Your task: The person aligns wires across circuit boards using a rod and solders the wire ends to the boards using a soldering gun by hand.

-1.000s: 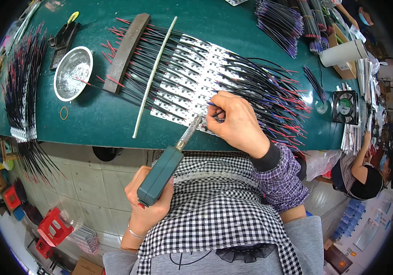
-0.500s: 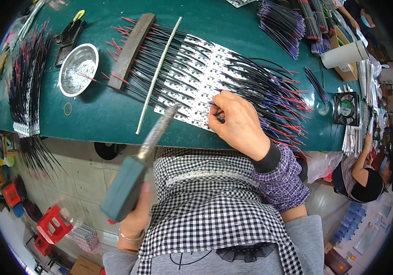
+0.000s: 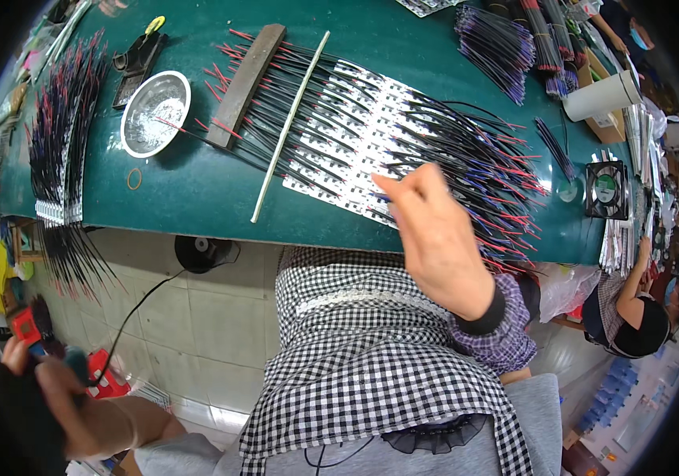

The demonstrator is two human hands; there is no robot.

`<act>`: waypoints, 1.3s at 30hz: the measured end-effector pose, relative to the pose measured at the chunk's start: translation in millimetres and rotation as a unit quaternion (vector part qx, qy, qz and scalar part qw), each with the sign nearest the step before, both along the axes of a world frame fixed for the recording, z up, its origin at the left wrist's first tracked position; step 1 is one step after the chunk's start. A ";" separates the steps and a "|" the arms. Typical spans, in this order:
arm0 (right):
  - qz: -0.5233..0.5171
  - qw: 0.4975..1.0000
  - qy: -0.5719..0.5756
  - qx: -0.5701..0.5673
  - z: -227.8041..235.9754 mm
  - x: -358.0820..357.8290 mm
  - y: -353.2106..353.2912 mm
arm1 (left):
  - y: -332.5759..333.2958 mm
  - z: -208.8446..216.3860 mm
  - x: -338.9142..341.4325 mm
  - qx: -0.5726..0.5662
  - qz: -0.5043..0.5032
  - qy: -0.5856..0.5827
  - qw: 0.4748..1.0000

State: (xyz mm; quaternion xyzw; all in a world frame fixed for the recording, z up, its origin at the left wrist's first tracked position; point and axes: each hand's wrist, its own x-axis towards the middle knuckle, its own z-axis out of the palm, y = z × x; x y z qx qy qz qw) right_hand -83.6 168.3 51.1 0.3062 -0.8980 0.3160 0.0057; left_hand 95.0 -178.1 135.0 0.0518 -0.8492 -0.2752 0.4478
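Observation:
At the lower left, my left hand (image 3: 70, 404) is closed around the blue-green handle of a soldering iron (image 3: 76, 363). Its metal end is hidden or lost in the dark rim there. My right hand (image 3: 438, 242) hovers over the near edge of a sheet of white circuit boards (image 3: 372, 147), thumb and fingers pinched together; whatever lies between them is too small to make out. Rows of black wires with red tips (image 3: 474, 163) spread from both sides of the sheet. A brown bar (image 3: 248, 83) and a pale thin stick (image 3: 290, 127) lie across the left-hand wires.
Left of the boards stands a metal bowl (image 3: 168, 84) of white lumps, one red wire tip over it. Wired boards (image 3: 58, 151) hang over the table's left edge. A black cord (image 3: 145, 297) crosses above the floor. At right are a small fan (image 3: 606, 190) and another person (image 3: 625, 309).
My left hand has swung the soldering iron from near the boards down to the far lower left. My right hand has lifted back slightly from the boards, still pinched. The whole view has shifted slightly.

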 end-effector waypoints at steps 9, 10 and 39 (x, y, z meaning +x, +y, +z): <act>-0.110 0.989 -0.090 -0.050 -39.3 2.5 -8.8 | 102.4 -112.1 -9.2 0.380 -0.107 -0.255 0.883; -0.115 0.988 -0.094 -0.046 -40.1 2.3 -8.9 | 104.3 -117.6 -8.4 0.368 -0.140 -0.282 0.875; -0.106 0.991 -0.086 -0.016 -45.6 -4.5 -14.5 | 131.9 -127.2 -37.3 0.303 -0.192 -0.316 0.878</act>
